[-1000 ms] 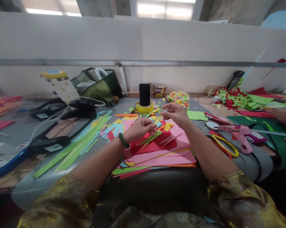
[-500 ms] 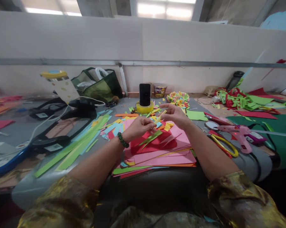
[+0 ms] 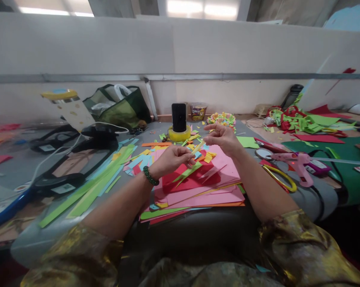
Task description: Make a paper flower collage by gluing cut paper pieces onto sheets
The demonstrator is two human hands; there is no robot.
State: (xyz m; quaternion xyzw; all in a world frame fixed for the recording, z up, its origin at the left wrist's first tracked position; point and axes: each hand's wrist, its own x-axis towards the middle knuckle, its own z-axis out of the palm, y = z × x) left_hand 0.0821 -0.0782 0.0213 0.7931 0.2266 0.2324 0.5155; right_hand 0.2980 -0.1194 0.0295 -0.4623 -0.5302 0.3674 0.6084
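My left hand (image 3: 176, 158), a dark green bead bracelet at its wrist, pinches the lower end of a narrow pale yellow paper strip (image 3: 198, 148). At the strip's upper end, the thumb and fingertips of my right hand (image 3: 222, 139) close on it, the other fingers loosely bent. Under the hands lies a stack of pink paper sheets (image 3: 227, 195) with a red sheet (image 3: 174, 183) on top. Pointed green paper pieces (image 3: 187, 172) rest on the red sheet, just below my left fingers. Small blue, yellow and orange scraps (image 3: 144, 161) are scattered behind.
On the right are a pink glue gun (image 3: 302, 167), yellow-handled scissors (image 3: 283, 179) and a tape roll (image 3: 263, 154). Long green strips (image 3: 87, 185) lie left. At the back stand a phone (image 3: 179, 115) in a yellow holder, a noodle cup (image 3: 198, 111) and a paper-strip ball (image 3: 223, 119).
The view has swung slightly right. My hands have drawn a little farther apart, and the yellow strip now shows longer and narrower between them.
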